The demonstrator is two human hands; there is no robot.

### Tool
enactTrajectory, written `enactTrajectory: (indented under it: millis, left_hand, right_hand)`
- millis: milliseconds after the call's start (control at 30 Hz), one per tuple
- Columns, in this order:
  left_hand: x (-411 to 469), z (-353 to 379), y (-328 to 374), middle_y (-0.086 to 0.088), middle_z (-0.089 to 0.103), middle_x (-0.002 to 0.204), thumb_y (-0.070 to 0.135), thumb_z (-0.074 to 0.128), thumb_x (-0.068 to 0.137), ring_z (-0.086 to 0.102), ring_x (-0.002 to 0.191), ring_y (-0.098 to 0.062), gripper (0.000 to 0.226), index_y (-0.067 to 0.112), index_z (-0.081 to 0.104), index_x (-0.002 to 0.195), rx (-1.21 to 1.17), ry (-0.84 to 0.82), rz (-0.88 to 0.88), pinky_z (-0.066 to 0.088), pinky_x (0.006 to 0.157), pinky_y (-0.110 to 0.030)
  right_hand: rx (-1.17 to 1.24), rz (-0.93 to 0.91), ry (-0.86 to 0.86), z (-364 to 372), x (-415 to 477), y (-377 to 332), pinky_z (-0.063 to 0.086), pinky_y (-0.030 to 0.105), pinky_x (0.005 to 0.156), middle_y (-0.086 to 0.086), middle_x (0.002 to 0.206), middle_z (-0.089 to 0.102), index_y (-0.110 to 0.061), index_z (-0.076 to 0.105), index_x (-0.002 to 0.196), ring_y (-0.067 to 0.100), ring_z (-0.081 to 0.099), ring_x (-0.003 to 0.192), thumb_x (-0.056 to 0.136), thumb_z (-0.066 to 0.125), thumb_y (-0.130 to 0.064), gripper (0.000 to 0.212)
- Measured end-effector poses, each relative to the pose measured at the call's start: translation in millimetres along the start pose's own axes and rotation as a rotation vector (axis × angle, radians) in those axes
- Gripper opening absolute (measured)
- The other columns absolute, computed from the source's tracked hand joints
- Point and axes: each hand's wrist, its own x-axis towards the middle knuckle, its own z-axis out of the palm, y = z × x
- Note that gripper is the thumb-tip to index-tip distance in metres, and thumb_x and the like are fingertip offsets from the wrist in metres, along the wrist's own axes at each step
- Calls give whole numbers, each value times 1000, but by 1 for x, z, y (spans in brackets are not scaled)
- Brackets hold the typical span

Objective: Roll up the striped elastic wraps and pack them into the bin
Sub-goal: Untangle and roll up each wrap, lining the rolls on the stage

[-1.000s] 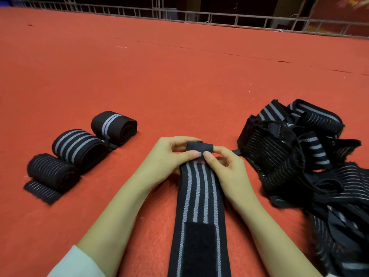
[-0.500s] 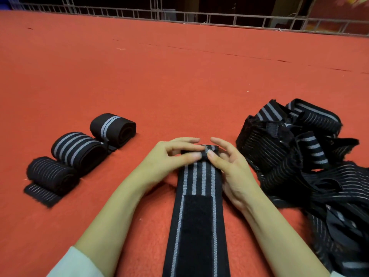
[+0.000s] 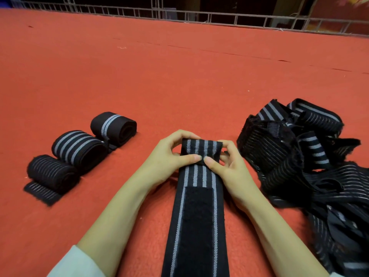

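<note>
A black elastic wrap with grey stripes [image 3: 196, 216] lies lengthwise on the red surface in front of me, a black hook-and-loop patch on its near part. Its far end is turned into a small roll [image 3: 201, 147]. My left hand [image 3: 169, 156] pinches the roll's left side between thumb and curled fingers. My right hand [image 3: 227, 166] pinches its right side the same way. Both thumbs meet on the roll's near face. Three rolled wraps [image 3: 78, 145] lie in a row at the left. No bin is in view.
A tangled heap of unrolled striped wraps [image 3: 303, 156] lies at the right, close to my right forearm. The red felt surface [image 3: 179, 76] stretches far ahead to a metal railing [image 3: 199, 17] at the back.
The roll at the wrap's far end has grown by another turn and now shows its striped side. Both hands stayed on it, shifting slightly toward me.
</note>
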Motion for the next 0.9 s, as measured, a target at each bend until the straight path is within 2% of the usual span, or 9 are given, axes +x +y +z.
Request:
enactTrajectory:
  millis: [167, 300, 400, 533, 600, 667, 733, 833, 900]
  left_hand:
    - [0, 1, 4, 5, 67, 91, -12, 67, 75, 63, 83, -12, 37, 23, 64, 86, 37, -6, 73, 53, 80, -38]
    - [-2, 6, 5, -8, 65, 100, -6, 53, 66, 59, 89, -13, 36, 23, 62, 86, 104, -70, 97, 49, 80, -35]
    - [-3, 1, 5, -8, 63, 102, 3, 58, 79, 63, 86, -9, 32, 18, 61, 107, -66, -174, -53, 51, 74, -26]
    - [-2, 2, 4, -1, 69, 102, 43, 67, 83, 67, 86, -11, 38, 22, 61, 115, -128, -153, -261, 53, 75, -29]
    - [-1, 2, 4, 6, 70, 89, 40, 70, 77, 67, 72, -6, 41, 20, 63, 112, -68, -114, -270, 51, 62, -22]
    - [0, 2, 5, 4, 71, 94, 29, 74, 78, 68, 78, -5, 36, 20, 64, 112, -57, -82, -242, 49, 58, -17]
    - [0, 1, 4, 2, 70, 105, 21, 76, 79, 67, 91, -5, 35, 21, 64, 112, -16, -34, -168, 49, 64, -15]
    - [1, 1, 1, 3, 68, 111, 17, 78, 78, 63, 106, -10, 36, 22, 63, 111, 42, 3, -92, 52, 89, -30]
    - [0, 0, 1, 3, 66, 113, 17, 78, 79, 63, 107, -11, 38, 23, 62, 113, 28, -1, -84, 53, 88, -32]
  right_hand:
    - [275, 99, -49, 8, 0, -7, 53, 28, 72, 4, 86, 63, -12, 54, 98, 15, 63, 81, 83, 60, -40, 33]
    - [234, 76, 26, 7, 2, -7, 51, 29, 70, 3, 82, 63, -16, 60, 86, 17, 61, 78, 80, 70, -22, 13]
    - [208, 50, 36, 3, 1, -9, 52, 28, 68, 0, 80, 65, -16, 60, 88, 16, 62, 75, 87, 64, -9, 8]
    - [183, 12, 33, 2, 1, -9, 53, 33, 72, 2, 87, 64, -21, 61, 89, 17, 62, 78, 85, 67, -9, 14]
    - [186, 18, 44, 2, 1, -10, 55, 29, 69, 5, 93, 62, -19, 58, 97, 15, 64, 77, 85, 67, -5, 20]
    - [180, 40, 59, 2, 1, -8, 56, 27, 69, 8, 101, 60, -19, 54, 108, 14, 66, 80, 86, 66, -6, 29]
    - [140, 83, 56, 3, 1, -7, 56, 29, 75, 9, 107, 63, -21, 52, 113, 17, 67, 89, 86, 68, -13, 32]
    - [189, 136, 20, 6, -1, -7, 57, 25, 66, 6, 90, 70, -12, 49, 115, 14, 69, 77, 91, 60, -12, 26]
    - [212, 103, -18, 6, -2, -9, 57, 26, 64, 4, 84, 72, -10, 48, 114, 17, 70, 75, 92, 57, -9, 24]
